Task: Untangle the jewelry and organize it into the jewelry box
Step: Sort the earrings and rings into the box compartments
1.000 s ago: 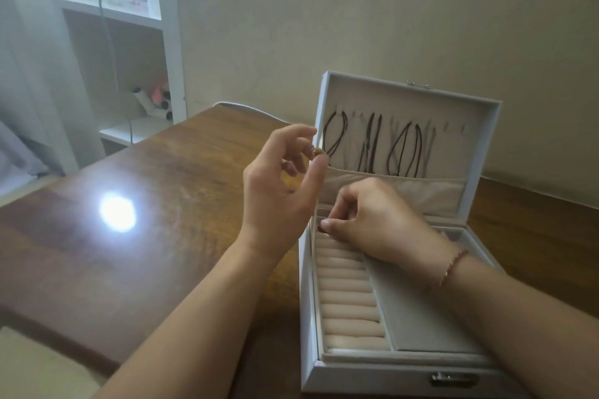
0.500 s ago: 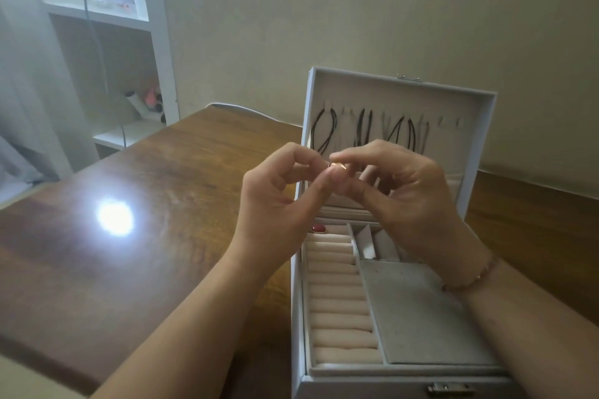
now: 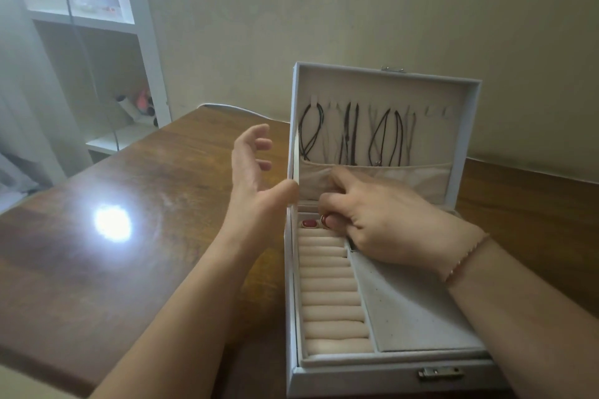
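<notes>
The ring (image 3: 325, 220) is getting pinched by the right hand (image 3: 382, 220) right at the far end of the ring rolls (image 3: 330, 295), just beside another red ring (image 3: 308, 223) that's already seated in the top slot. All of that is inside the box (image 3: 372, 376), lid up, with dark cords (image 3: 353, 136) hanging in the lid above a pocket. The left hand (image 3: 256, 172) is loose and holding nothing, fingers relaxed, hovering beside the box's left edge. The box sits on a wooden table (image 3: 129, 236), with a white shelf (image 3: 107, 23) further off to the left.
</notes>
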